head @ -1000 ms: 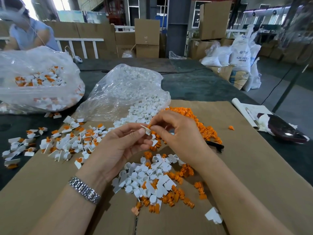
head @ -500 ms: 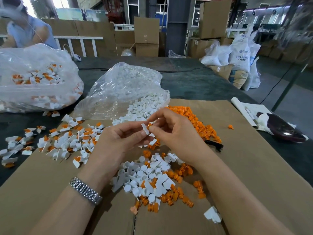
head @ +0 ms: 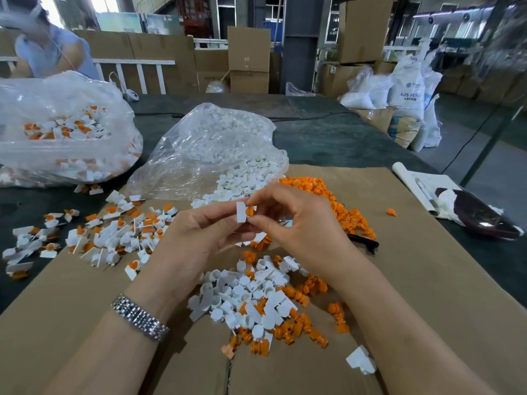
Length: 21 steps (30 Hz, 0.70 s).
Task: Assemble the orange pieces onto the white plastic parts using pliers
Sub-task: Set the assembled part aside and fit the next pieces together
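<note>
White plastic part (head: pixel 241 215) with orange piece (head: pixel 250 211) seated against it, held raised above the cardboard sheet (head: pixel 427 280). Left hand (head: pixel 196 238) fingertips pinch the part; right hand (head: pixel 296 220) thumb and forefinger pinch the orange piece. Loose white and orange pieces (head: pixel 256 306) lie beneath.

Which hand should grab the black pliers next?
The right hand, probably. The pliers lie just beside its wrist, on the right, while the left hand holds the white part and sits farther away.
</note>
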Available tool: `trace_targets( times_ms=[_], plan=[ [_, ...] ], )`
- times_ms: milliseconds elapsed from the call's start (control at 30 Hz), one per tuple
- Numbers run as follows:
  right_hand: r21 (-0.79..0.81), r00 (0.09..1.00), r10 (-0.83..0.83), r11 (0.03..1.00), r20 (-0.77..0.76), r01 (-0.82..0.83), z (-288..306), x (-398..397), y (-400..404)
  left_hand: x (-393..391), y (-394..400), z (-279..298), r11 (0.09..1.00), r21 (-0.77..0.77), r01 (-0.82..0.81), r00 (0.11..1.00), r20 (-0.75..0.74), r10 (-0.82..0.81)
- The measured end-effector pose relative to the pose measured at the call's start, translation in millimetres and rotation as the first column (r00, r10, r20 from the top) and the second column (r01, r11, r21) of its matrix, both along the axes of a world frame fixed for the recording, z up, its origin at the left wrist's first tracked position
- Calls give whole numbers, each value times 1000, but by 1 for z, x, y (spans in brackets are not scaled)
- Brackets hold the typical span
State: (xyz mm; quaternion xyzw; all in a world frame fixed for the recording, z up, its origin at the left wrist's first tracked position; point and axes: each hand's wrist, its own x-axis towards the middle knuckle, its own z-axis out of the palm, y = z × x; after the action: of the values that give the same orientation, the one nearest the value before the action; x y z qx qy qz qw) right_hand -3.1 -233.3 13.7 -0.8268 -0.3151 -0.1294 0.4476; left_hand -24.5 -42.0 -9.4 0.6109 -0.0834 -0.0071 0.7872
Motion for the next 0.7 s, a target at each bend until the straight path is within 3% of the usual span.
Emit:
trace_targets(
  times_ms=[300,500,700],
  plan=[
    [-55,991,-11,998,132,18,-5,0,5,2,0,-1,999,-1,-35,995,-94,35],
    [-73,990,-21,997,139,32,-5,0,5,1,0,-1,999,-31,-38,997,-64,36],
    [-82,990,-17,996,142,29,-5,-1,6,1,1,2,994,-67,-87,988,-134,77]
  ],
)
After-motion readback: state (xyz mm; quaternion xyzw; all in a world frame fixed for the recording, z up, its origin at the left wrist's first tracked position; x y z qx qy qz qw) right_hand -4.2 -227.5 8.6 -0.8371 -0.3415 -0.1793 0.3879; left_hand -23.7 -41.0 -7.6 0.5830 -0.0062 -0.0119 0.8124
